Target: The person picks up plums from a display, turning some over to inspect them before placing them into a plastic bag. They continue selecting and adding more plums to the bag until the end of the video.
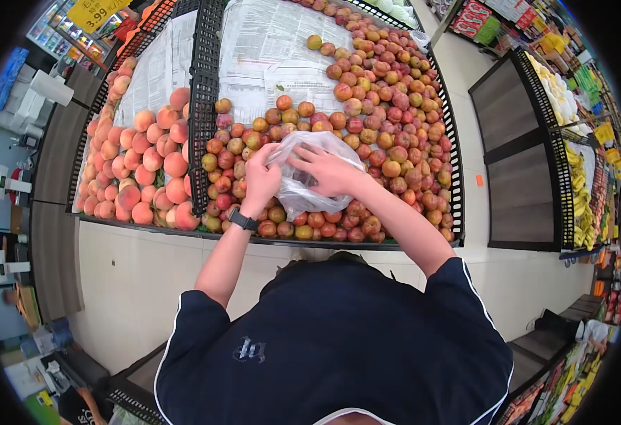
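A thin clear plastic bag (300, 202) lies over the plums (404, 113) at the front of a black crate. My left hand (262, 175), with a dark watch on its wrist, pinches the bag's left edge between closed fingers. My right hand (326, 171) rests at the bag's opening, its fingers stretched out and pointing left, partly against the plastic. Whether anything is inside the bag, I cannot make out. Reddish and yellowish plums surround both hands.
A black slatted divider (202, 106) separates the plums from the peaches (156, 152) on the left. Printed paper (275, 49) lines the crate behind the plums. Farther right stands a display with bananas (581, 191). Other people (87, 407) are at the lower left.
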Available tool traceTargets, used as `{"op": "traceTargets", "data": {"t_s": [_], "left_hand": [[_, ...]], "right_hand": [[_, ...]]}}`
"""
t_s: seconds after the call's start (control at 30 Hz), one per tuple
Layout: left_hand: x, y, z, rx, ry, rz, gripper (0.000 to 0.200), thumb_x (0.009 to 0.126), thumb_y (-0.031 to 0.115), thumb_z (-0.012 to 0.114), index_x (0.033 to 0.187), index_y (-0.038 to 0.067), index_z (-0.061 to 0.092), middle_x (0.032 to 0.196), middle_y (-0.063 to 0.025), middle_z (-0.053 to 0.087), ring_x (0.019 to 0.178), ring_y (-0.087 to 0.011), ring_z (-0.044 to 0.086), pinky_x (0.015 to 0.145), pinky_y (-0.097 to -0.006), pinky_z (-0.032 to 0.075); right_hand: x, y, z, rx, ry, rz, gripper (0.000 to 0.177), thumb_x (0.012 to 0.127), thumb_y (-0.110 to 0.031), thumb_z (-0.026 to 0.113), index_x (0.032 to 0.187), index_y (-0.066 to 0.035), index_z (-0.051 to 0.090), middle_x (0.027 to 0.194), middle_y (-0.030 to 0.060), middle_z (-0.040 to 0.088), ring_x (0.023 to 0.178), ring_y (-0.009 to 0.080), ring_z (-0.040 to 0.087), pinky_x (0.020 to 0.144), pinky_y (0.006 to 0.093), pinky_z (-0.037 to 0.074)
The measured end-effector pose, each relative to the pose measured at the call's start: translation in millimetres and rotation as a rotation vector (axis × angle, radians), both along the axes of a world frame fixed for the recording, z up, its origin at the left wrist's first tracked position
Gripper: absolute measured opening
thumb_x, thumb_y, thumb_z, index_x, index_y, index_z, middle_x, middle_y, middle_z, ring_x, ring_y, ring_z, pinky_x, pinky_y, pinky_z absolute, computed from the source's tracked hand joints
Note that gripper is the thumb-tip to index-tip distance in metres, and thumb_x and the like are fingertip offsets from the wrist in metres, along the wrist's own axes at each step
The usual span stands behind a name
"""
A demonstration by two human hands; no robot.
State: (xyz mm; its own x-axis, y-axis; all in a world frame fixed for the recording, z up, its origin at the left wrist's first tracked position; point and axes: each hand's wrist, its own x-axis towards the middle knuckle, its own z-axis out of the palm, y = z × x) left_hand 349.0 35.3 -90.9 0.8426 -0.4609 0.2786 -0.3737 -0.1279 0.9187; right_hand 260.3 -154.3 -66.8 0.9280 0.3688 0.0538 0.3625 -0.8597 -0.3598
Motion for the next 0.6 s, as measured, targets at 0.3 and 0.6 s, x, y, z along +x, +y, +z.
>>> {"op": "traceTargets", "data": {"t_s": [0.3, 0.6], "left_hand": [[-17, -22, -25, -0.120, 0.303, -0.062, 0.016, 0.088, 0.007, 0.063, 0.101, -0.002, 0.066, 0.086, 0.0016, 0.066, 0.077, -0.0057, 0.057, 0.068, -0.0222, 0.045], [-17, -12, -32, -0.327, 0.515, -0.014, 0.012, 0.093, 0.011, 0.065, 0.098, 0.001, 0.069, 0.081, 0.0059, 0.063, 0.071, -0.0021, 0.053, 0.065, -0.0192, 0.041]], "right_hand": [[-6, -50, 10, 0.202, 0.012, 0.106, 0.060, 0.076, -0.013, 0.073, 0.134, -0.013, 0.059, 0.135, 0.0116, 0.059, 0.119, 0.0330, 0.058, 0.096, 0.0463, 0.050], [-139, -75, 19, 1.027, -0.238, -0.875, 0.015, 0.094, 0.002, 0.061, 0.106, 0.000, 0.070, 0.095, 0.0058, 0.071, 0.077, 0.0085, 0.066, 0.066, 0.0232, 0.052]]}}
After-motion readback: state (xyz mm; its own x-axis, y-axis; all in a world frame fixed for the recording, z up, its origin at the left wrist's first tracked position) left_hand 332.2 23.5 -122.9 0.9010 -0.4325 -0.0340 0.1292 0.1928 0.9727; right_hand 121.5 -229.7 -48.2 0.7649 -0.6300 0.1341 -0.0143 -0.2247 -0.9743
